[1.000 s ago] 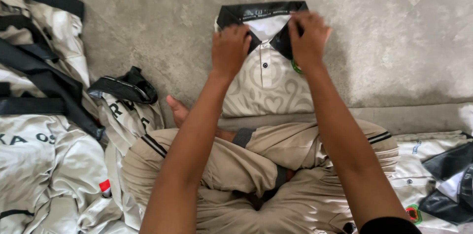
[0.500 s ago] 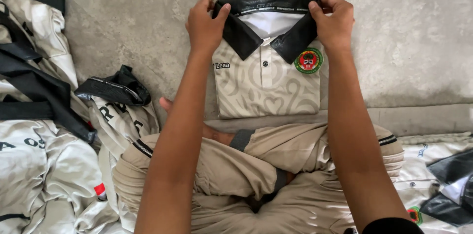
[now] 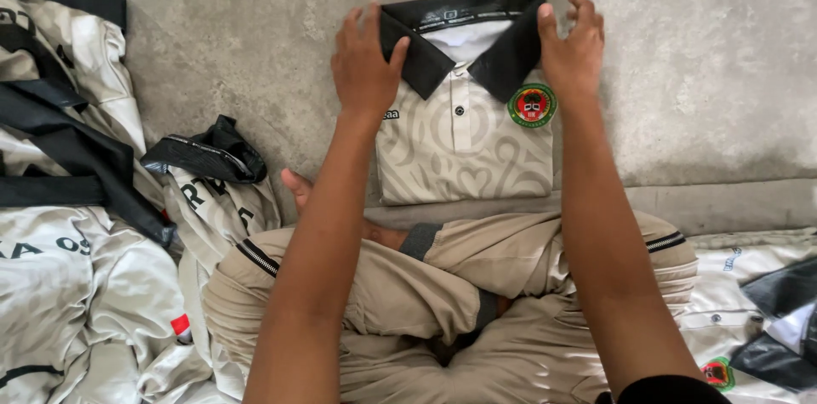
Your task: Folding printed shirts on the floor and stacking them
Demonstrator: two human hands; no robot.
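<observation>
Head view: the concrete floor (image 3: 698, 55) carries everything, with heaps of loose cream jerseys (image 3: 77, 285) along its left edge and more at the lower right corner. The folded shirt (image 3: 464, 145) lies flat near the floor's far edge, just past the person's crossed legs (image 3: 442, 310); half a second ago both hands gripped its black collar (image 3: 464, 30), and now they have let go, so the fold looks finished. Left hand (image 3: 364, 64) rests flat on the collar's left wing, fingers (image 3: 353, 30) spread and holding nothing. Right hand (image 3: 574, 47) hovers at the right wing, its fingers loosely curled and empty.
</observation>
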